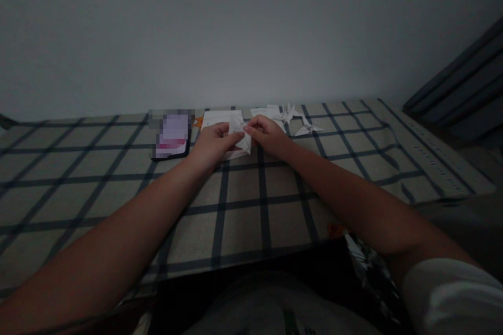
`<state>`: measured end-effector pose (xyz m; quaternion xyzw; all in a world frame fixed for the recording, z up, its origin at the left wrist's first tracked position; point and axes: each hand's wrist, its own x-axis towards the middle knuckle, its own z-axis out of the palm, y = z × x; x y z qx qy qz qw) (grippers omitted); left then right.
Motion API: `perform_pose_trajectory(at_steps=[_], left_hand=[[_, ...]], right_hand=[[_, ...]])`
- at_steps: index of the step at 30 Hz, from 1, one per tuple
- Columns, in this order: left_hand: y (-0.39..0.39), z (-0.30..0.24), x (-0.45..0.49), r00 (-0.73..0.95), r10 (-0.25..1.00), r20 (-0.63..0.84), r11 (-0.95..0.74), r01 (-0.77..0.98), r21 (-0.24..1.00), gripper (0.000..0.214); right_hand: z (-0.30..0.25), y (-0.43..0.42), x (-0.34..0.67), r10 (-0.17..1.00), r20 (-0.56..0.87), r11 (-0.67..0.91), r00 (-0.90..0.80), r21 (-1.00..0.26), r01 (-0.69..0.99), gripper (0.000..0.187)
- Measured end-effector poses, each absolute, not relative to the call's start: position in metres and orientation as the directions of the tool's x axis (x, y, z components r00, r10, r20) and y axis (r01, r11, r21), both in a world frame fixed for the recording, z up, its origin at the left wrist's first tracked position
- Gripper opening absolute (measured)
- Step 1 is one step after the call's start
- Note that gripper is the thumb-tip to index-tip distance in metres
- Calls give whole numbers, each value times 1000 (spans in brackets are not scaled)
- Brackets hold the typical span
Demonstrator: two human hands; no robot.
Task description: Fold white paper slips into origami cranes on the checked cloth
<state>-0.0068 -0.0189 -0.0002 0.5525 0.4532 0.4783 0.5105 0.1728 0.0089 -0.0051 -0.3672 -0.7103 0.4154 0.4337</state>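
Observation:
Both my hands meet over a small folded piece of white paper (244, 142) on the checked cloth (243, 204). My left hand (214, 145) presses and pinches its left side, fingers closed on it. My right hand (266, 135) pinches its upper right corner. Under and behind the fold lies a sheet of white paper (220, 116).
A phone (172, 136) with a lit screen lies left of my left hand. Two folded white paper cranes (288, 113) (308, 127) and more white sheets (264, 112) sit behind my right hand, near the grey wall. A dark slatted object (463, 94) stands at right.

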Motion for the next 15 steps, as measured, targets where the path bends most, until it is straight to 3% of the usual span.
perform_pose_trajectory(at_steps=[4, 11, 15], left_hand=[[-18, -1, -6, 94, 994, 56, -56, -5, 998, 33], [-20, 7, -5, 68, 992, 106, -104, -31, 994, 40], [-21, 11, -5, 62, 992, 108, -109, 11, 994, 43]], right_hand=[[-7, 9, 172, 871, 345, 413, -350, -900, 139, 20], [-7, 13, 176, 875, 283, 270, -393, -959, -89, 28], [-7, 13, 178, 872, 240, 224, -426, -970, -88, 31]])
